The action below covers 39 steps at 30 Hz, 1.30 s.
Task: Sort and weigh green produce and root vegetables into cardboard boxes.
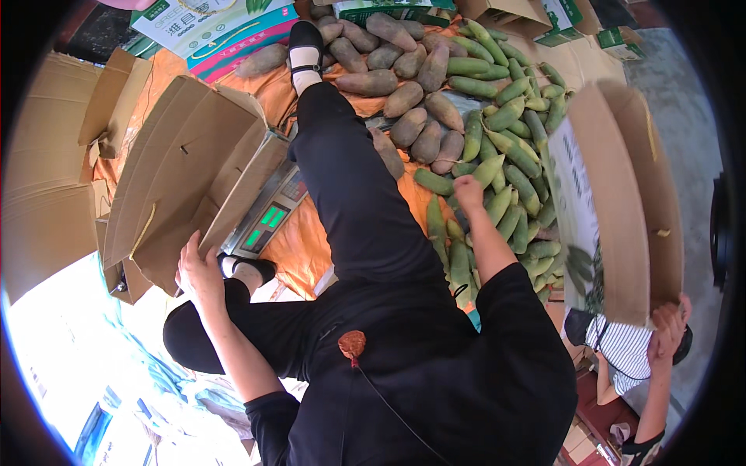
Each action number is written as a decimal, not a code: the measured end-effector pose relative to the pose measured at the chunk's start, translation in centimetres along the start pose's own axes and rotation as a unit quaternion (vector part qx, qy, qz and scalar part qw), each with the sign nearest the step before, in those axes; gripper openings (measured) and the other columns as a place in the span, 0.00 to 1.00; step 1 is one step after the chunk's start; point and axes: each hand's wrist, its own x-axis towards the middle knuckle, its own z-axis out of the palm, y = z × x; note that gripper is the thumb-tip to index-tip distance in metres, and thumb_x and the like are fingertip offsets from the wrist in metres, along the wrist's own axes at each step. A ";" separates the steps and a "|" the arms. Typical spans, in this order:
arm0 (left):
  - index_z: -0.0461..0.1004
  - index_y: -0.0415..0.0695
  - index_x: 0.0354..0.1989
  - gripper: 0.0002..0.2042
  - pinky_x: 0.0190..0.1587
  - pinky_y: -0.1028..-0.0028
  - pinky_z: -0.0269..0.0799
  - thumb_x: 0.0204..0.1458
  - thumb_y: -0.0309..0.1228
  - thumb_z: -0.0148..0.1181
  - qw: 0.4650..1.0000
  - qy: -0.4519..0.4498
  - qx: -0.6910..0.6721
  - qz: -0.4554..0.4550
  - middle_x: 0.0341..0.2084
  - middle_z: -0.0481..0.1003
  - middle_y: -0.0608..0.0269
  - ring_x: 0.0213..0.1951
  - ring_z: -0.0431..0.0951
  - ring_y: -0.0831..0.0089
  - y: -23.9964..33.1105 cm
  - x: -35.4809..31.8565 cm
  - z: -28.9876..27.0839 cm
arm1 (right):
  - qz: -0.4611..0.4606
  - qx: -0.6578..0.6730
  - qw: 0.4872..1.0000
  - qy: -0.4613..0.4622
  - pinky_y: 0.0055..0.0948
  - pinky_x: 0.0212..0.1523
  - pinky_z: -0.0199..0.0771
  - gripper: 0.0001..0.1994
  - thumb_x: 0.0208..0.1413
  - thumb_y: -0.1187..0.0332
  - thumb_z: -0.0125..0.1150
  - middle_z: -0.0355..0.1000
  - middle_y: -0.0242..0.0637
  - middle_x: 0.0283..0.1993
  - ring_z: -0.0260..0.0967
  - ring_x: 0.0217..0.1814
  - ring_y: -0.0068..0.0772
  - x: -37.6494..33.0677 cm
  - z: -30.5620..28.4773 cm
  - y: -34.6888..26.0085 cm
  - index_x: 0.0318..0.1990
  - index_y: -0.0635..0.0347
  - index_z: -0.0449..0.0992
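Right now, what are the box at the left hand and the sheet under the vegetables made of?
Box: corrugated cardboard by the look, matte brown, with creased folded flaps; the left hand grips its lower edge. Sheet: probably thin plastic or coated fabric, orange, wrinkled with a slight sheen; which of the two, I cannot tell.

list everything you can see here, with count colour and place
green radishes: a large heap, green, right of centre on the orange sheet
brown tubers: a heap, purplish brown, top centre
orange sheet: one, under the produce
scale: one, grey with green display, centre left
open cardboard box: one, brown, on the scale
flat cartons: several, brown, far left
box: one, brown, right, held by another person
left hand: on the open box's edge
right hand: on a green radish
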 end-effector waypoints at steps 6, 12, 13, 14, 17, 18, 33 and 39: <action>0.72 0.47 0.48 0.16 0.51 0.60 0.61 0.48 0.30 0.57 0.999 0.021 0.025 0.009 0.44 0.74 0.59 0.49 0.72 0.60 0.6 0.1 0.3 | -0.084 0.054 0.980 -0.169 0.27 0.29 0.70 0.06 0.47 0.72 0.57 0.73 0.37 0.26 0.70 0.27 0.26 -2.6 5.5 1.7 0.33 0.64 0.76; 0.72 0.47 0.46 0.14 0.49 0.60 0.62 0.49 0.30 0.56 0.999 0.027 0.036 0.014 0.41 0.75 0.60 0.47 0.72 0.61 0.8 0.0 0.3 | 0.021 -0.024 0.999 0.034 0.39 0.48 0.69 0.19 0.43 0.66 0.65 0.71 0.50 0.42 0.69 0.46 0.49 -1.8 1.5 0.2 0.45 0.61 0.71; 0.73 0.47 0.45 0.14 0.48 0.60 0.62 0.48 0.30 0.56 0.998 0.038 0.044 0.012 0.41 0.75 0.61 0.46 0.72 0.61 0.5 -0.2 0.2 | 0.050 -0.089 0.991 0.089 0.41 0.50 0.68 0.22 0.42 0.66 0.66 0.68 0.51 0.46 0.67 0.50 0.50 -2.1 0.5 -1.0 0.47 0.61 0.69; 0.73 0.47 0.45 0.14 0.48 0.60 0.62 0.48 0.30 0.56 0.998 0.039 0.044 0.007 0.41 0.75 0.61 0.46 0.72 0.61 0.4 -0.2 0.2 | 0.109 -0.083 0.986 0.093 0.43 0.55 0.65 0.29 0.41 0.64 0.68 0.63 0.51 0.52 0.61 0.56 0.53 -1.5 -0.7 -1.3 0.52 0.60 0.65; 0.73 0.47 0.43 0.13 0.47 0.61 0.62 0.48 0.30 0.57 0.998 0.043 0.047 0.006 0.39 0.75 0.61 0.45 0.73 0.61 0.3 -0.2 0.1 | 0.187 -0.059 0.976 0.092 0.43 0.57 0.63 0.34 0.42 0.61 0.68 0.62 0.53 0.56 0.60 0.58 0.54 0.4 -1.7 0.4 0.57 0.61 0.61; 0.74 0.48 0.42 0.12 0.47 0.61 0.62 0.47 0.30 0.58 0.998 0.041 0.042 0.003 0.38 0.75 0.61 0.44 0.73 0.61 0.7 -0.1 -0.1 | 0.206 -0.013 0.974 0.093 0.38 0.56 0.65 0.35 0.41 0.65 0.69 0.63 0.52 0.55 0.64 0.56 0.50 1.1 -1.5 1.4 0.57 0.65 0.60; 0.74 0.47 0.35 0.08 0.47 0.61 0.62 0.45 0.28 0.59 0.998 0.053 0.042 -0.009 0.31 0.74 0.63 0.40 0.73 0.62 1.3 0.1 -0.3 | 0.394 0.281 0.875 0.005 0.41 0.33 0.62 0.24 0.37 0.58 0.74 0.68 0.31 0.42 0.63 0.41 0.35 4.1 2.4 4.8 0.42 0.52 0.71; 0.74 0.47 0.34 0.07 0.47 0.60 0.63 0.45 0.29 0.59 0.998 0.048 0.043 -0.004 0.31 0.74 0.63 0.40 0.73 0.62 1.1 0.1 0.1 | 0.412 0.316 0.850 -0.092 0.34 0.32 0.60 0.23 0.37 0.59 0.74 0.69 0.25 0.40 0.63 0.38 0.27 2.4 0.9 4.5 0.41 0.47 0.70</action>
